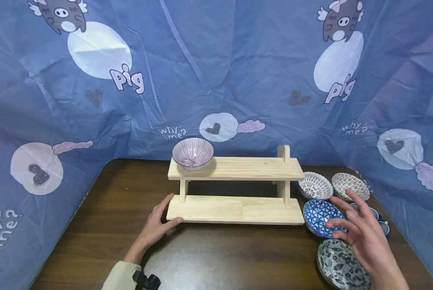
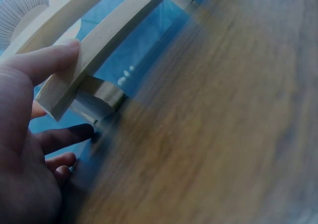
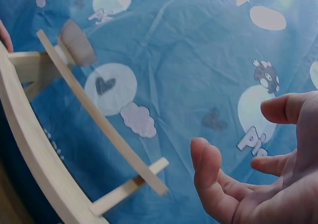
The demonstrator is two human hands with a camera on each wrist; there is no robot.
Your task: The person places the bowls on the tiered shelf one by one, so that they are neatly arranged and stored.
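Left hand: spans the left front corner of the shelf, thumb at the lower board's front edge and a finger at its left end, pinching it lightly; the other fingers hang loose. It probably steadies the wood.
Striped bowl: upright on the upper board's left end, apparently set there to leave the board's length free.
Shelf: two tiers, standing on the table toward its back edge, long side facing the person, so both boards seem easy to reach.
White bowl: just beyond the shelf's right end.
Blue bowl: beside the shelf's right front corner, mouth up.
Leafy bowl: nearest the table's front edge, right side.
Speckled bowl: near the back right corner; the grouping likely puts these bowls within right-hand reach.
Right hand: half open, fingers spread and bent, holding nothing; it hovers near the blue bowl, contact unclear.
Cups: by the table's right edge, partly hidden by that hand.
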